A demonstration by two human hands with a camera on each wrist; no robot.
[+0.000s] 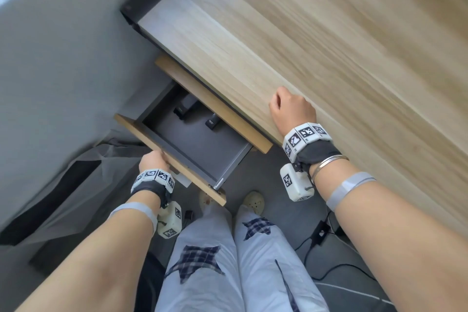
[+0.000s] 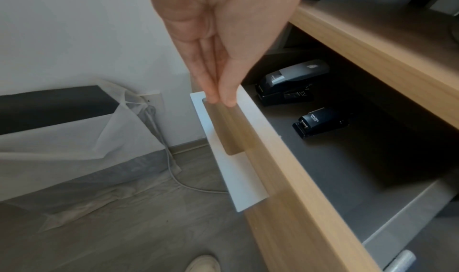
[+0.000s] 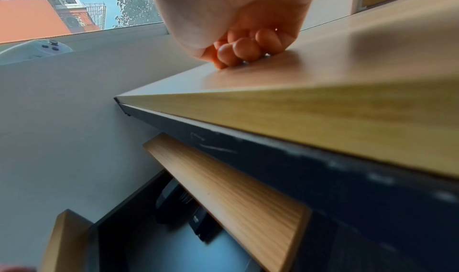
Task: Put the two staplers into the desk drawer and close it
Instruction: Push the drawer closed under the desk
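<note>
The desk drawer stands pulled out, grey inside, with a wooden front. Two black staplers lie at its back. The larger stapler is on the left, and the smaller stapler lies to its right, apart from it. My left hand touches the drawer front's handle with straight fingers held together. My right hand rests on the desk top near its front edge, fingers curled, holding nothing.
A wooden panel under the desk top overhangs the back of the drawer. A fabric-covered dark object stands left of the drawer by the wall. Cables lie on the floor under the desk. My legs and feet are below the drawer.
</note>
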